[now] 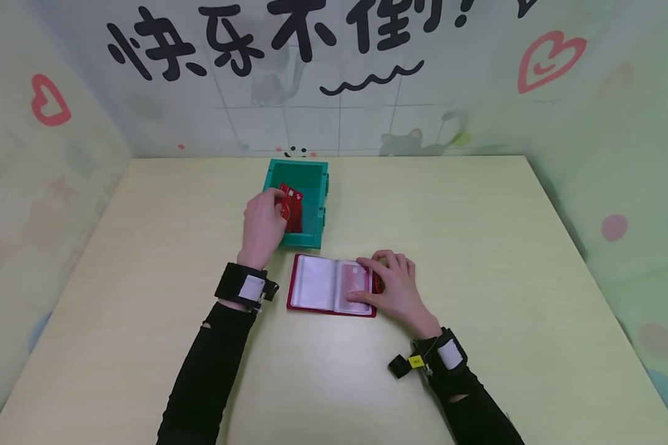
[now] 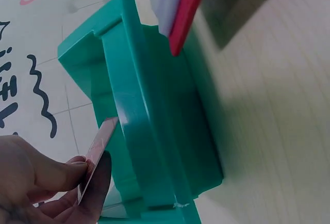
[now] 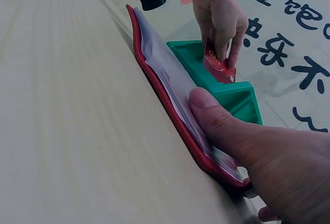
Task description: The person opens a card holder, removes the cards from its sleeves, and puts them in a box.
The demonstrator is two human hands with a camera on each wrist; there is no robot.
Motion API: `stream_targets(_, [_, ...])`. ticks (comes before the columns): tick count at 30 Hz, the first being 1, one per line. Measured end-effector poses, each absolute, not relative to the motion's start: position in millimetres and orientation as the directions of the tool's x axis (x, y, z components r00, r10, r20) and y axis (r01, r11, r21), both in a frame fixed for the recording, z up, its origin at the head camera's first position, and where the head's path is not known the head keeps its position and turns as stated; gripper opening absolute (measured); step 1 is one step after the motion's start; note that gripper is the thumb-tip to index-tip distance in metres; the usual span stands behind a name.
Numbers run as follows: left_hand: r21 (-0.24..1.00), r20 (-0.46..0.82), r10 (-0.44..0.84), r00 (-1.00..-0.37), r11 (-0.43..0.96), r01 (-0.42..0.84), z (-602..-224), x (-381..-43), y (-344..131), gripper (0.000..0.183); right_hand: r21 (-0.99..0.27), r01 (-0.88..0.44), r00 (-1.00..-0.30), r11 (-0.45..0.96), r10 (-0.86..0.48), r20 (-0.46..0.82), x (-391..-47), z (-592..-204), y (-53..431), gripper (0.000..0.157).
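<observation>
Between thumb and fingers, my left hand (image 1: 264, 224) pinches a red card (image 1: 294, 210) at the teal plastic box (image 1: 315, 238). The left wrist view has this card (image 2: 98, 146) nearly edge-on, beside the box rim. Just in front of the box, a red card holder (image 1: 292, 281) lies open on the table, its clear sleeves (image 1: 316, 283) facing up. My right hand (image 1: 396, 289) grips its right side, thumb on the sleeves and fingers along the outer edge. A pinkish card shape shows through the right sleeve. In the right wrist view the thumb (image 3: 216, 115) presses on the pages.
The pale wooden table (image 1: 145, 247) ends at a printed backdrop (image 1: 334, 123) close behind the box. Patterned side panels (image 1: 618, 185) stand left and right. Black wrist straps with small cameras (image 1: 399, 366) stick out near both hands.
</observation>
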State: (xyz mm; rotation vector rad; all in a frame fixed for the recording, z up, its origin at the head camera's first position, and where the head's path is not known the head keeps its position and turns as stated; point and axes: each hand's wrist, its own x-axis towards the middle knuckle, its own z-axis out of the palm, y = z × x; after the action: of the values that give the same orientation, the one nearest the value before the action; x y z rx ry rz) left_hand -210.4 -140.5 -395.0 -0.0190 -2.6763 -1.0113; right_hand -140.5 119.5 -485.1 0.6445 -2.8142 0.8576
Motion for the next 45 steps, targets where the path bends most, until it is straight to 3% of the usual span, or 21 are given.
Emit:
stream_targets(4, [0.604,0.225,-0.071,-0.972,0.792,0.082,-399,-214,-137,0.040,-0.504,-0.436,-0.900,0.745,-0.363,0.241,-140,-486,119,0.072])
stream_targets(13, [0.450,0.127,0.019,-0.992,0.890,0.075,-412,-211,-126,0.032,-0.507,-0.437,-0.900,0.743,-0.364,0.241,-140,-484,119,0.072])
stream_targets(22, [0.293,0.146,0.047,-0.988,0.952,0.088,-425,-205,-119,0.028,-0.498,-0.441,-0.898,0.747,-0.362,0.252,-142,-486,119,0.072])
stream_targets(27, [0.278,0.116,0.062,-0.991,0.956,0.093,-428,-206,-118,0.043,-0.496,-0.441,-0.898,0.748,-0.361,0.253,-142,-487,119,0.072])
stream_targets(33, [0.221,0.073,0.186,-0.980,0.955,0.198,-428,-207,-119,0.049,-0.494,-0.441,-0.897,0.749,-0.359,0.257,-142,-487,120,0.073])
stream_targets(40, [0.201,0.061,0.165,-0.984,0.964,0.174,-425,-204,-120,0.049,-0.494,-0.450,-0.893,0.743,-0.366,0.263,-142,-486,120,0.072])
stream_targets(45, [0.223,0.112,0.149,-0.982,0.960,0.171,-426,-203,-121,0.039,-0.488,-0.450,-0.893,0.748,-0.366,0.261,-142,-487,120,0.072])
